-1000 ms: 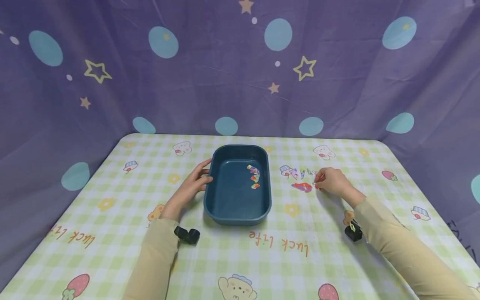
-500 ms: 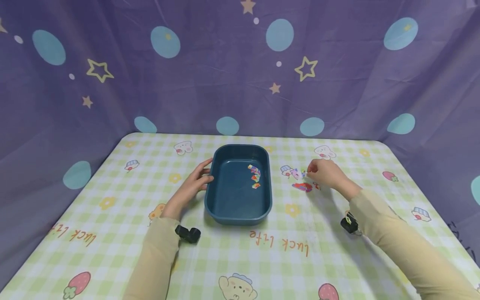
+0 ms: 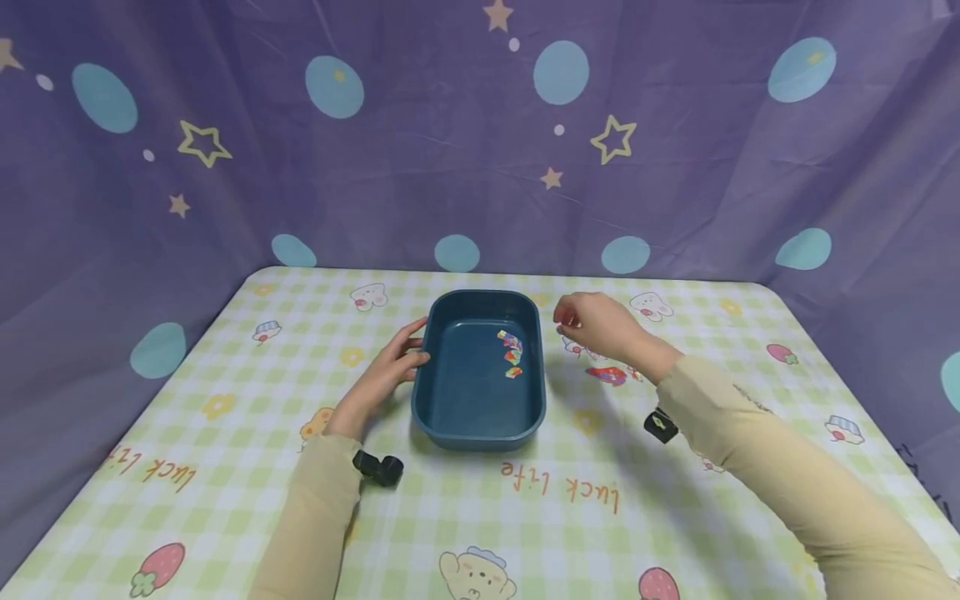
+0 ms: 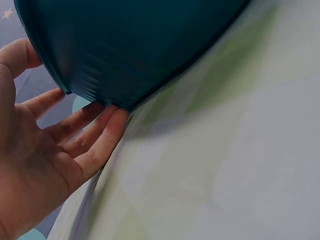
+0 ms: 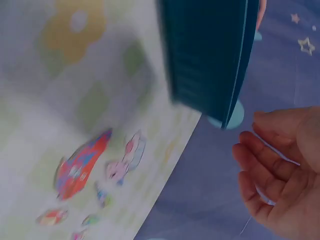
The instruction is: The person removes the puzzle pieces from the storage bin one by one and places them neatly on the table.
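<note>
A deep teal plastic tray (image 3: pixel 476 408) stands in the middle of the table. My left hand (image 3: pixel 381 371) holds its left side, thumb at the rim and fingers against the outer wall. Inside, along the right, lie several small shiny stickers (image 3: pixel 513 357). My right hand (image 3: pixel 600 323) is raised just right of the tray, thumb and fingertips brought together, with a tiny pale sticker barely showing at their tips. Beneath it, a large red sticker (image 5: pixel 82 167), a pink sticker (image 5: pixel 117 170) and several smaller ones lie on the table.
A green-and-white checked cloth (image 3: pixel 420 517) with cartoon prints covers the table. Behind and around it hangs a purple curtain (image 3: pixel 465 200). Small black devices (image 3: pixel 378 468) are strapped at both wrists.
My right hand has lifted off the stickers on the right and moved leftward, near the tray's right rim. The left hand keeps its hold on the tray.
</note>
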`<state>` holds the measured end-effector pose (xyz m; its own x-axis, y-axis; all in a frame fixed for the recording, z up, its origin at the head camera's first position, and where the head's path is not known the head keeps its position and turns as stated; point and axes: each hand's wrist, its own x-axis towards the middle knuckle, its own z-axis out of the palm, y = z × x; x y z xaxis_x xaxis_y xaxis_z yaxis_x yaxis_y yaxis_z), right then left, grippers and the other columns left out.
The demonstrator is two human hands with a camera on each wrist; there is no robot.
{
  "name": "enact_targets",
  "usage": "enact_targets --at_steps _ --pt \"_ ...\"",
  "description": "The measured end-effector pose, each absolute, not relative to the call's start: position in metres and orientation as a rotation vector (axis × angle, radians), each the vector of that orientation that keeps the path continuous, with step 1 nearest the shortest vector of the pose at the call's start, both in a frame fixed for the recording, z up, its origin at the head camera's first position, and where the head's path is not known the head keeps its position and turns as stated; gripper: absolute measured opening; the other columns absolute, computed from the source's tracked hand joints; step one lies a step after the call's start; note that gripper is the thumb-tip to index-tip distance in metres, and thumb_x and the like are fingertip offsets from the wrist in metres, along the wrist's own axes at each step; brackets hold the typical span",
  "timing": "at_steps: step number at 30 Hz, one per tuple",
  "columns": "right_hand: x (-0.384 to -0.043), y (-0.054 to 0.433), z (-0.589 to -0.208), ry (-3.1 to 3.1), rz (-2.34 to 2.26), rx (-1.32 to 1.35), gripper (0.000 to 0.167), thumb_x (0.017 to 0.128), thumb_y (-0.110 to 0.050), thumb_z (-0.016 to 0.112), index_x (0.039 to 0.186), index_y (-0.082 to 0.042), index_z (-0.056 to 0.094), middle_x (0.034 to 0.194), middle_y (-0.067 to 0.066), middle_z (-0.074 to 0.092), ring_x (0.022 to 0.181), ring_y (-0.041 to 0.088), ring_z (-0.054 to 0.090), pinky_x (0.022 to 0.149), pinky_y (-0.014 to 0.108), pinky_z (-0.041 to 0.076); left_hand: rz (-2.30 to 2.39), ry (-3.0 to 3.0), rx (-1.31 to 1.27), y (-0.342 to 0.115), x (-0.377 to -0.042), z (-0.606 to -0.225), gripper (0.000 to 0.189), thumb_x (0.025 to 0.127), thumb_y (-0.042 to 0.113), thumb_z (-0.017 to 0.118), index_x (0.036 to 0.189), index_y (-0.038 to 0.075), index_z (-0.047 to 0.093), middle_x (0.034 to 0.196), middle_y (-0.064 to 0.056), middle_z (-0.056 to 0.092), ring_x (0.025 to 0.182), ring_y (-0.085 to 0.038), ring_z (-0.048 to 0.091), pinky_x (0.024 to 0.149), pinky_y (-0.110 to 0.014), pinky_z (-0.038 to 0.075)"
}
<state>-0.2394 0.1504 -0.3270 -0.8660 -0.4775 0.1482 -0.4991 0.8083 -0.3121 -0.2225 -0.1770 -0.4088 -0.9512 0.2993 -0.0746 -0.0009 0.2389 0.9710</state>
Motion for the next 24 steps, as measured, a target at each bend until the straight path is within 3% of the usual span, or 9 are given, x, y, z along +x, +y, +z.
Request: enact_targets --at_steps 15,24 --pt "-0.237 0.092 -0.344 -2.851 0.144 1.187 0.021 0.078 -0.019 0.071 0.097 -0.012 0.067 0.092 0.000 0.063 0.086 0.016 0.061 0.076 0.040 0.046 1.762 2.274 0.271 -0.176 -0.223 -0.409 0.059 0.092 0.023 0.047 0.145 0.030 0.021 0.140 -0.016 0.031 0.121 -0.032 0.041 0.093 -0.046 0.041" --pt "-0.243 0.074 -0.358 -2.930 -0.114 1.250 0.021 0.071 -0.023 0.076 0.088 -0.015 0.067 0.083 -0.004 0.062 0.077 0.013 0.056 0.074 0.040 0.039 1.767 2.269 0.282 -0.176 -0.220 -0.405 0.059 0.093 0.022 0.046 0.145 0.029 0.020 0.139 -0.016 0.032 0.120 -0.034 0.043 0.092 -0.045 0.042"
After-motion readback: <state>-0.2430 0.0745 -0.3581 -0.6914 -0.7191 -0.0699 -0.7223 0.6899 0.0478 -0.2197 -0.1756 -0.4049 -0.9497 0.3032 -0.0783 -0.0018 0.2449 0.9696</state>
